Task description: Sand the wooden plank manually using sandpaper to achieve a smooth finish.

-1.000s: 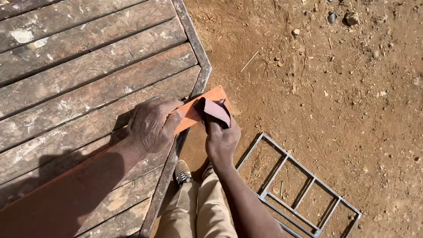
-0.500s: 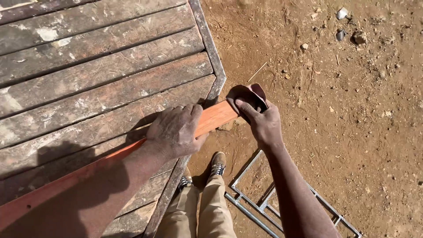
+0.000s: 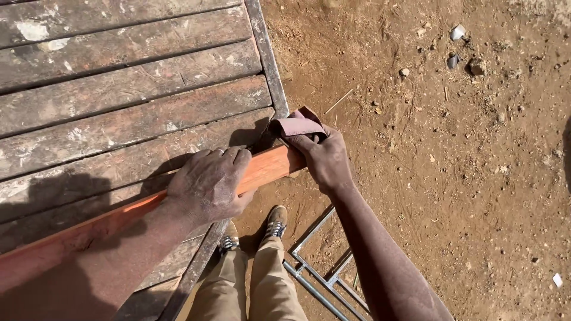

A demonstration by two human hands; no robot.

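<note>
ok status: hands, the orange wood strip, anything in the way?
Left hand pressed flat on orange wood strip. Right hand holds folded sandpaper at the strip's end. Strip lies on plank table. Nothing blocking it.

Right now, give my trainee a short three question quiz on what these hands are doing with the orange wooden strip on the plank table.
1. True or false: the left hand presses the long orange wooden strip flat on the weathered plank table.
2. What does the right hand hold at the strip's end? A) folded reddish-brown sandpaper sheet B) hammer C) paintbrush
3. What lies on the bare dirt ground beside the brown shoes?

Key: 1 true. 2 A. 3 a grey metal bar frame.
</note>
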